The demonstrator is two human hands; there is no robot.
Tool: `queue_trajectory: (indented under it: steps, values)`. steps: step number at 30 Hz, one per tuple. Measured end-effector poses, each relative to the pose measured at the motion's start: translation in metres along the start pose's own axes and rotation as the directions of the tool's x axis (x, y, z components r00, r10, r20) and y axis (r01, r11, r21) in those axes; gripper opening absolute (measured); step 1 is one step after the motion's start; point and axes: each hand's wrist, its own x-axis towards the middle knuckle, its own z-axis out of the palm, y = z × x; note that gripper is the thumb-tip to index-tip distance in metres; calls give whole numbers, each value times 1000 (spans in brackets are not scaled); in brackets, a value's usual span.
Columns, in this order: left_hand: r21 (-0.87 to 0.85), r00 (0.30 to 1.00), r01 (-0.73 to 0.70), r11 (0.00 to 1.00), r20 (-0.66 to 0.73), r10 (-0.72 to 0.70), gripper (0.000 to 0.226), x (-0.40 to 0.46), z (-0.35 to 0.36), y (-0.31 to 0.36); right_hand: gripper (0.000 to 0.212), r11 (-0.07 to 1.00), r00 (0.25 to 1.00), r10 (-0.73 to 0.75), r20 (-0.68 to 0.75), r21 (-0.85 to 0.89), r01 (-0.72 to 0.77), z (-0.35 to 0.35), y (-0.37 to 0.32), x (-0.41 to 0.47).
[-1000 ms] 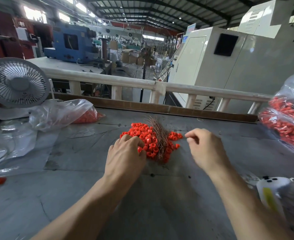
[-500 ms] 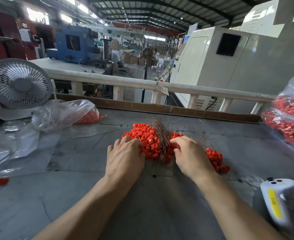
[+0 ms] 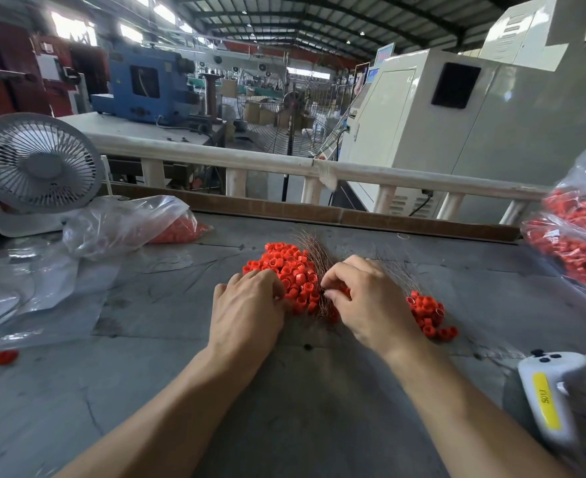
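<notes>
A heap of small red plastic caps point(image 3: 284, 263) lies on the grey table point(image 3: 181, 391), with a bundle of thin copper wires point(image 3: 314, 257) across its right side. My left hand point(image 3: 250, 315) rests at the heap's near left edge, its fingers curled down into the caps and its fingertips hidden. My right hand point(image 3: 367, 301) is just right of the bundle, thumb and forefinger pinching the wires' near ends. A smaller heap of red caps point(image 3: 429, 315) with more wire strands lies behind my right hand.
A white desk fan point(image 3: 36, 167) and a clear bag point(image 3: 122, 225) holding some red caps sit at the far left. A full bag of red parts point(image 3: 577, 243) stands at the right edge. A white controller point(image 3: 546, 401) lies near right. One stray cap point(image 3: 5, 357) lies at left.
My right hand swung in from the right to the copper wire bundle and now pinches it. My left hand has stayed at the heap's edge.
</notes>
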Motion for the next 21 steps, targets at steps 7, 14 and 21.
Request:
queue_trajectory:
  steps: [7, 14, 21]
  values:
    - [-179, 996, 75, 981, -28, -81, 8, 1, -7, 5, 9, 991, 994, -37, -107, 123, 51, -3, -6, -1]
    - [-524, 986, 158, 837, 35, -165, 27, 6, -4, 8, 6, 711, 954, 148, -261, 699, 81, -17, -23, -5]
    - [-873, 942, 305, 380, 218, -254, 26, 8, -12, 12, 12, 327, 839, 492, -232, 942, 69, -46, -23, 0]
